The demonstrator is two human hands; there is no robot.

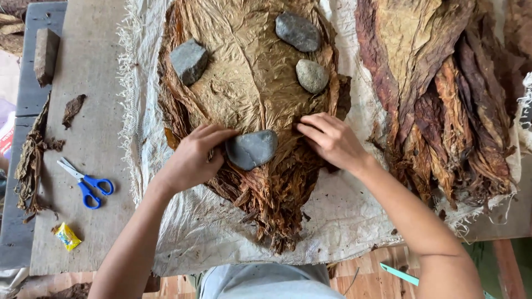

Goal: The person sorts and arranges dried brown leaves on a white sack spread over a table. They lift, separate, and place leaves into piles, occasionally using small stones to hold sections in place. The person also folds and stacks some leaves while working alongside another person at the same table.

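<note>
both hands [194, 160] [332, 141] on flattened tobacco leaves [249, 83] — grey stone [252, 149] between

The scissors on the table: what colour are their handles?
Blue handles, with silvery blades; the scissors show best in the head view.

Soft even daylight (slight blur)

Blocked: four stones [251, 149] weighting the centre leaf stack [249, 83].
Free: bare board [91, 72], upper left, above scissors [86, 182].
</note>
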